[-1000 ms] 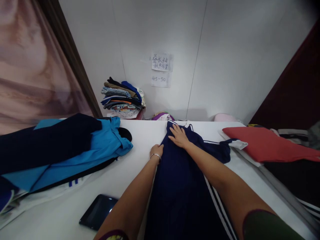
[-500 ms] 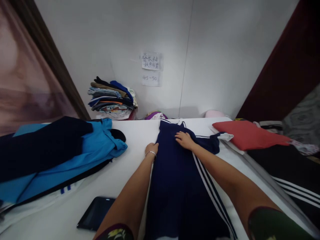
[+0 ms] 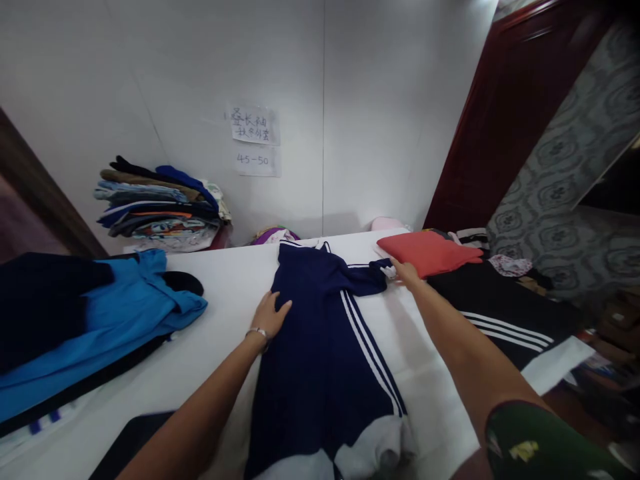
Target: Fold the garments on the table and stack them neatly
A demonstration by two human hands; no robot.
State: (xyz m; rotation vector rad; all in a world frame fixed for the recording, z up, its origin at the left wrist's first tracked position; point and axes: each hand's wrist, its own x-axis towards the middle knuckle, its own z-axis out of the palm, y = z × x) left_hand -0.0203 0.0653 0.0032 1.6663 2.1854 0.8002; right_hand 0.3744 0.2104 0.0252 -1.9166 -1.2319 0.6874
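Right hand (image 3: 406, 272) pinches the sleeve cuff (image 3: 386, 268) at two o'clock; left hand (image 3: 270, 315) lies flat, fingers spread, on the navy jacket (image 3: 320, 347), whose length runs six to twelve.

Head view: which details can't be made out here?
- Right hand: fingertips hidden at the navy garment's sleeve end; grip unclear.
- Dark flat object: cut off by the bottom edge and the left forearm.
- Wall notes: writing too small to read.
- Folded stack: single items indistinguishable.
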